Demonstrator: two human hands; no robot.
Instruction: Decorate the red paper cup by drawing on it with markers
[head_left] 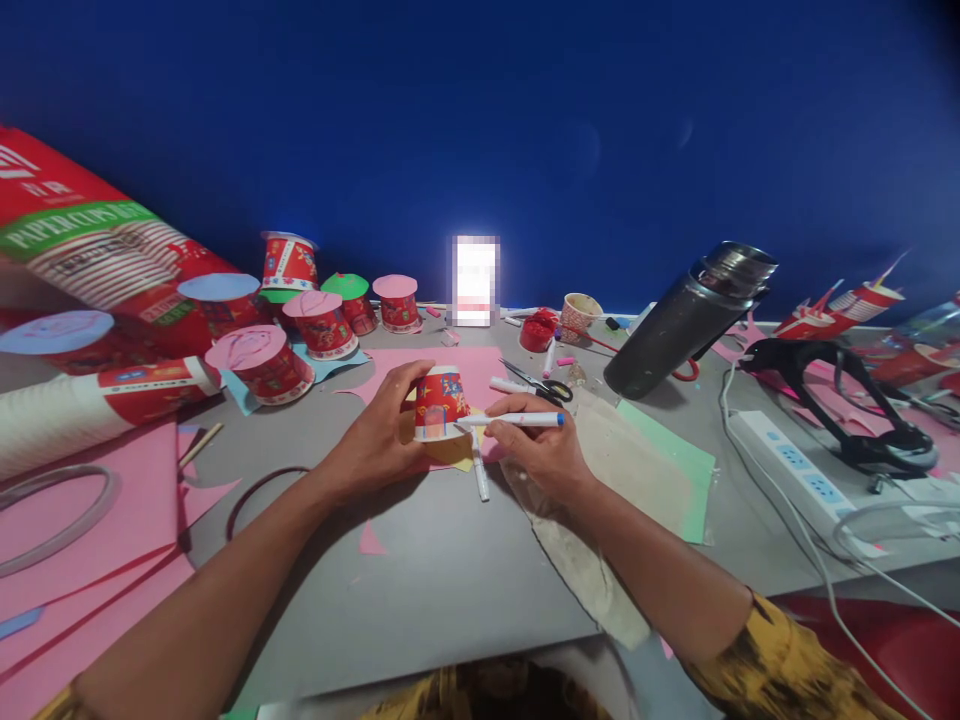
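Observation:
A red patterned paper cup (442,400) stands upside down at the middle of the view, its wide rim low. My left hand (386,425) wraps round its left side. In my right hand (541,448) is a white marker (517,420) with a blue end, its tip at the cup's lower right side. Beneath and behind the cup lie pink paper (480,358) and a piece of yellow paper. A second white marker (481,470) lies just right of the cup, and black-handled scissors (547,384) rest beyond my right hand.
Several decorated cups (260,362) and stacked cups (150,395) stand or lie left. A lit phone (474,280) is at the back. On the right are a dark flask (679,325), green paper (679,465), a power strip (799,470) with cables, and a black strap frame (840,400).

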